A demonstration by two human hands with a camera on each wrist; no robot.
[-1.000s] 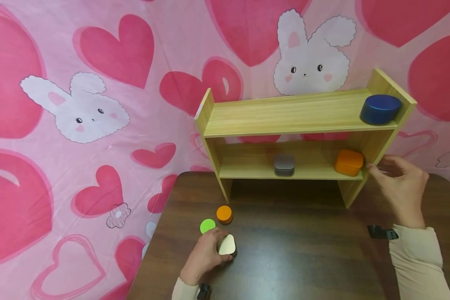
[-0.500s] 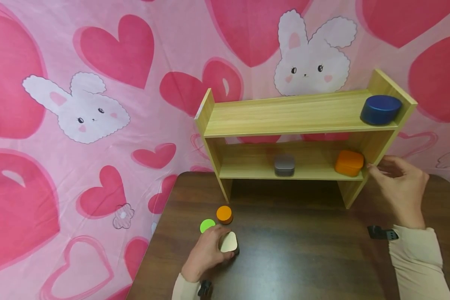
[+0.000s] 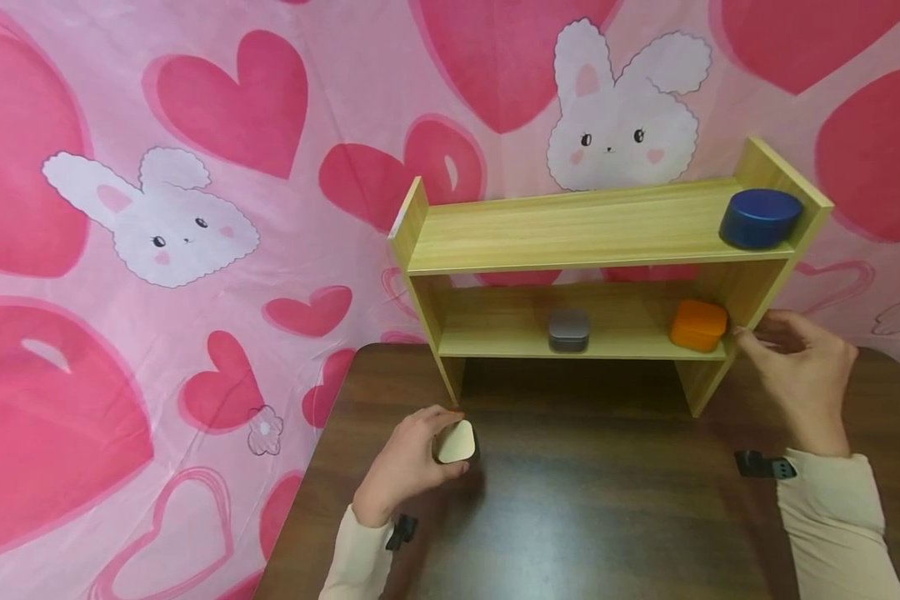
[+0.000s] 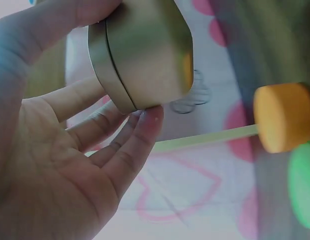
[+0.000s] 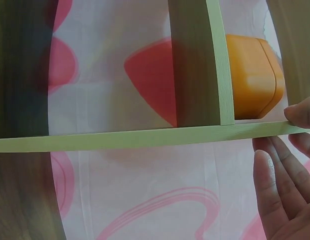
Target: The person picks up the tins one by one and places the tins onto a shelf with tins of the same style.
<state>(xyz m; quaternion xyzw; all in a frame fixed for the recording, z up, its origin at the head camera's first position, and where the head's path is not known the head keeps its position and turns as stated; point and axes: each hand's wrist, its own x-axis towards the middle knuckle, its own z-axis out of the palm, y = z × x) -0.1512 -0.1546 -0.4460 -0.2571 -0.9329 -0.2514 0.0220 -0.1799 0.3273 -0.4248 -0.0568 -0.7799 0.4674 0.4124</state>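
Note:
My left hand (image 3: pixel 405 462) grips a small gold tin (image 3: pixel 457 442) with rounded corners, thumb on one side and fingers on the other. In the left wrist view the gold tin (image 4: pixel 147 55) shows a lid seam and is held up off the table. An orange round tin (image 4: pixel 282 117) and a green one (image 4: pixel 303 182) lie beyond it; the hand mostly hides them in the head view. At the right, my right hand (image 3: pixel 806 375) pinches the side panel of a wooden shelf (image 3: pixel 570 229), close to an orange square tin (image 3: pixel 698 325).
A blue oval tin (image 3: pixel 761 218) stands at the right end of the upper shelf. On the lower board sits a grey tin (image 3: pixel 568 331). The shelf stands at the back of a dark brown table (image 3: pixel 570 517), before a pink heart-patterned cloth (image 3: pixel 270 208).
My left hand has lifted the gold tin and moved it toward the shelf, now covering the green and orange round tins. My right hand stays on the shelf's side.

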